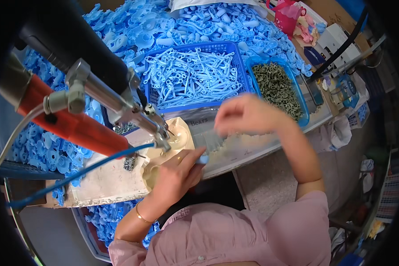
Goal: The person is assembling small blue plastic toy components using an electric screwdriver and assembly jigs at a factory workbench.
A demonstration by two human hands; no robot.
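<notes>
My left hand (175, 175) is closed in front of a beige fixture block (187, 141). A small light blue plastic piece (203, 159) sticks out between its thumb and fingers; the rest of that piece is hidden. To the right, my right hand (252, 114) is raised over the table beside a blue tray (296, 88) of small dark greenish metal parts (275, 84). Motion blurs its curled fingers, so I cannot make out whether anything is in them. Just beyond is a blue basket (240, 62) filled with thin light blue plastic links (190, 77).
A red power screwdriver (75, 126) and a black one with a metal clamp (102, 91) reach in from the left over the fixture. A blue hose (88, 170) crosses low. Heaps of blue plastic parts (144, 39) cover the back. A bin (86, 230) sits below the table.
</notes>
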